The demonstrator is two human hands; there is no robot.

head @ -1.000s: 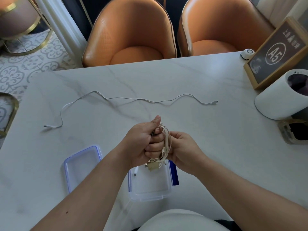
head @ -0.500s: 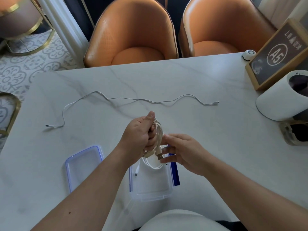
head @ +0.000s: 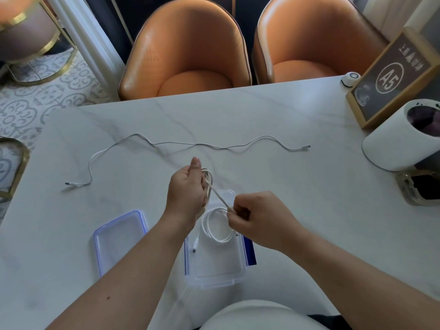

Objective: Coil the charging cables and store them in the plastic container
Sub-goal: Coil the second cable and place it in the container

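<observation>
Left hand grips the beige cable coil, right hand pinches its tail; probably light and springy, so pinch across loops.

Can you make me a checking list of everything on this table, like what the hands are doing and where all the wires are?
Surface: white marble table, with boxes and cables on it.
Job's things: plastic container is open, close to the person; its lid lies flat to its left.
Clutter: A5 sign, white cylinder, glass holder, small round white gadget, all along the right side.
Hands: left hand holds a coil of beige cable; right hand pinches that cable's end, pulled taut.
Cables: white coiled cable lies inside the container; loose white cable lies uncoiled across the table.
Surroundings: orange chairs, patterned floor tiles.
</observation>
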